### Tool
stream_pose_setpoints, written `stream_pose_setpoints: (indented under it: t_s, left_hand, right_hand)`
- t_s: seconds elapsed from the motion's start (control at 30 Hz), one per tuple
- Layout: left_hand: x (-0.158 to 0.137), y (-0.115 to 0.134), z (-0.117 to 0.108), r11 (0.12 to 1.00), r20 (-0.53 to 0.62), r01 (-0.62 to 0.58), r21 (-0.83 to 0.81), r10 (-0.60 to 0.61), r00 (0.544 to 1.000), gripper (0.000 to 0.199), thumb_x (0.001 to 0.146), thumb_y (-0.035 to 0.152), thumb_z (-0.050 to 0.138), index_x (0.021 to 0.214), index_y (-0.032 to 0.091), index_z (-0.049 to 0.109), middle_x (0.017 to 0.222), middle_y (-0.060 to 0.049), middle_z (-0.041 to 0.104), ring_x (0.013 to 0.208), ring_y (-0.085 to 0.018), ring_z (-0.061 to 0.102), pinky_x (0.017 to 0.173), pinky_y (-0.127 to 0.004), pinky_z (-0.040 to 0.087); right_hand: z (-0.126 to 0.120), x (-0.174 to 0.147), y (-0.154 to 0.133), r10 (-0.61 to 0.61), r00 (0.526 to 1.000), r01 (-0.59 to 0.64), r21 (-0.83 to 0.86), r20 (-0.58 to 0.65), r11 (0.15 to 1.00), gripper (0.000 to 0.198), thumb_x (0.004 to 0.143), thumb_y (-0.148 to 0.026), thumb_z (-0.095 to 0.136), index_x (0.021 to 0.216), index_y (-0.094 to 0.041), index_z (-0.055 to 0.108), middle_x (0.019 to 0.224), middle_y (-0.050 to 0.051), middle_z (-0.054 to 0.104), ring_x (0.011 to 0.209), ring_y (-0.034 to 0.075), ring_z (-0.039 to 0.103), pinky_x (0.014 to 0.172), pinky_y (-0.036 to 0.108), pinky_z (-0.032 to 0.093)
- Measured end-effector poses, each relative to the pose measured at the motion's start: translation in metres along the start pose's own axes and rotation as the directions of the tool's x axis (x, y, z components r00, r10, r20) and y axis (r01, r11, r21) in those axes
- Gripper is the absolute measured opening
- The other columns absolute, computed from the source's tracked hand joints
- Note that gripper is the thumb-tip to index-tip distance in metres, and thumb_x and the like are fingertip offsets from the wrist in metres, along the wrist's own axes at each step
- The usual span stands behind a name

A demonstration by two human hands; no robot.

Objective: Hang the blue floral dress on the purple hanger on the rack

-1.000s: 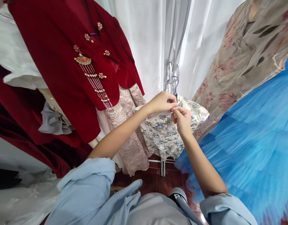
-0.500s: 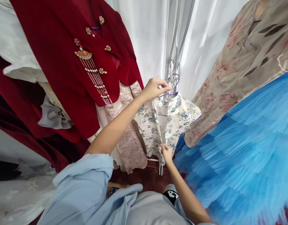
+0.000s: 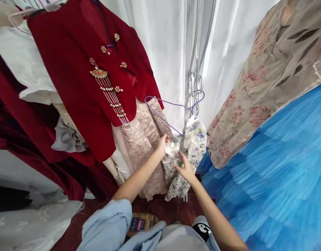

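Note:
A white blouse with a blue-green floral print (image 3: pixel 198 139) hangs half off a thin purple wire hanger (image 3: pixel 171 101). Its right side is still over one arm of the hanger, while the other arm is bare. My left hand (image 3: pixel 163 144) is closed on the blouse's left edge, bunching the cloth below the hanger. Just beside it, my right hand (image 3: pixel 186 169) is in front of the blouse, thumb and fingers apart; whether the fingertips touch the cloth is hard to tell.
On the left hangs a dark red jacket (image 3: pixel 98 87) with a beaded tassel brooch (image 3: pixel 108 90), over a pale pink brocade skirt (image 3: pixel 142 139). To the right are a beige floral dress (image 3: pixel 244 97) and a blue tulle skirt (image 3: pixel 267 181). White hooks (image 3: pixel 195 83) hold the hanger before a white curtain (image 3: pixel 165 45).
The blouse's left side has come off the hanger, baring its left arm. My left hand has dropped from near the hook onto the blouse; my right hand has let go of the front edge.

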State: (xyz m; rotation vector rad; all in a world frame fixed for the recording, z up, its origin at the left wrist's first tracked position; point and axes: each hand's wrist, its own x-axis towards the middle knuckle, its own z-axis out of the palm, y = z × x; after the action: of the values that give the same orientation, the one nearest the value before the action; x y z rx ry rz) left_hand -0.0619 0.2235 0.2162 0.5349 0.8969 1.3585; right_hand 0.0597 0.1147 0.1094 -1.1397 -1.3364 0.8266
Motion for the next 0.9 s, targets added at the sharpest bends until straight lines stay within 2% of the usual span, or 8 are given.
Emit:
stream_pose_setpoints:
  t_s: [0.07, 0.1, 0.2, 0.3, 0.43, 0.53, 0.73, 0.9]
  left_hand:
    - [-0.025, -0.035, 0.011, 0.983, 0.189, -0.039, 0.181, 0.004, 0.982, 0.028, 0.08, 0.035, 0.076, 0.066, 0.016, 0.059, 0.05, 0.004, 0.048, 0.042, -0.009, 0.039, 0.044, -0.023, 0.026]
    - [-0.036, -0.045, 0.015, 0.94, 0.354, -0.125, 0.318, 0.004, 0.935, 0.028, 0.082, 0.038, 0.074, 0.069, 0.016, 0.062, 0.053, 0.003, 0.052, 0.047, -0.01, 0.043, 0.047, -0.023, 0.03]
    - [-0.063, -0.056, 0.014, 0.696, 0.766, -0.47, 0.543, -0.181, 0.617, 0.032, 0.089, 0.05, 0.066, 0.089, 0.018, 0.069, 0.078, -0.003, 0.067, 0.072, -0.016, 0.059, 0.068, -0.027, 0.045]
    - [-0.08, -0.065, -0.011, 0.645, 0.827, -0.518, 0.562, -0.415, 0.38, 0.052, 0.089, 0.065, 0.059, 0.111, 0.019, 0.065, 0.104, -0.007, 0.068, 0.095, -0.02, 0.061, 0.086, -0.032, 0.047]
    - [-0.094, -0.092, -0.069, 0.594, 0.694, -0.377, 0.711, -0.679, 0.24, 0.066, 0.075, 0.078, 0.065, 0.101, 0.018, 0.068, 0.094, -0.003, 0.065, 0.087, -0.019, 0.059, 0.084, -0.03, 0.048]
    - [-0.094, -0.102, -0.109, 0.477, 0.604, -0.399, 0.783, -0.736, 0.307, 0.054, 0.071, 0.07, 0.073, 0.083, 0.017, 0.068, 0.077, 0.002, 0.059, 0.072, -0.015, 0.052, 0.071, -0.026, 0.044]
    - [-0.073, -0.076, -0.156, 0.298, 0.528, -0.44, 0.848, -0.554, 0.643, 0.018, 0.077, 0.033, 0.06, 0.069, 0.017, 0.056, 0.069, 0.003, 0.052, 0.071, -0.015, 0.049, 0.067, -0.025, 0.036]
    - [-0.056, -0.031, -0.171, 0.18, 0.605, -0.577, 0.796, -0.245, 0.758, 0.015, 0.074, 0.019, 0.043, 0.059, 0.019, 0.039, 0.063, 0.001, 0.049, 0.066, -0.016, 0.048, 0.065, -0.028, 0.032]
  right_hand:
    - [-0.006, 0.007, -0.015, 0.029, 0.99, -0.021, -0.062, 0.138, 0.998, 0.06, 0.071, -0.033, 0.076, 0.126, -0.016, 0.064, 0.125, 0.014, 0.069, 0.118, 0.032, 0.061, 0.106, 0.048, 0.045]
    - [-0.012, 0.007, -0.021, 0.067, 0.973, -0.049, -0.084, 0.219, 0.995, 0.053, 0.072, -0.033, 0.074, 0.12, -0.014, 0.067, 0.117, 0.013, 0.071, 0.113, 0.033, 0.062, 0.103, 0.048, 0.047]
    - [-0.037, -0.008, -0.039, 0.159, 0.902, -0.11, -0.141, 0.402, 0.984, 0.036, 0.076, -0.035, 0.07, 0.106, -0.014, 0.072, 0.103, 0.011, 0.073, 0.102, 0.032, 0.064, 0.096, 0.045, 0.05]
    - [-0.073, -0.033, -0.054, 0.193, 0.829, -0.122, -0.167, 0.524, 0.978, 0.027, 0.075, -0.036, 0.073, 0.094, -0.016, 0.073, 0.091, 0.006, 0.071, 0.092, 0.027, 0.063, 0.087, 0.038, 0.052]
    - [-0.129, -0.059, -0.076, 0.297, 0.753, -0.253, -0.158, 0.587, 0.954, 0.036, 0.084, -0.049, 0.068, 0.073, -0.014, 0.068, 0.063, -0.001, 0.056, 0.06, 0.013, 0.046, 0.059, 0.024, 0.043]
    - [-0.169, -0.069, -0.091, 0.349, 0.807, -0.302, -0.174, 0.476, 0.937, 0.044, 0.083, -0.056, 0.067, 0.068, -0.014, 0.065, 0.057, -0.002, 0.048, 0.054, 0.011, 0.037, 0.05, 0.023, 0.032]
    - [-0.218, -0.078, -0.087, 0.306, 0.935, -0.26, -0.238, 0.181, 0.936, 0.045, 0.079, -0.058, 0.067, 0.063, -0.016, 0.063, 0.056, 0.0, 0.049, 0.052, 0.013, 0.039, 0.049, 0.025, 0.033]
    - [-0.232, -0.072, -0.064, 0.078, 0.997, -0.071, -0.37, 0.003, 0.926, 0.04, 0.085, -0.053, 0.06, 0.063, -0.02, 0.066, 0.064, 0.005, 0.062, 0.06, 0.022, 0.058, 0.056, 0.031, 0.048]
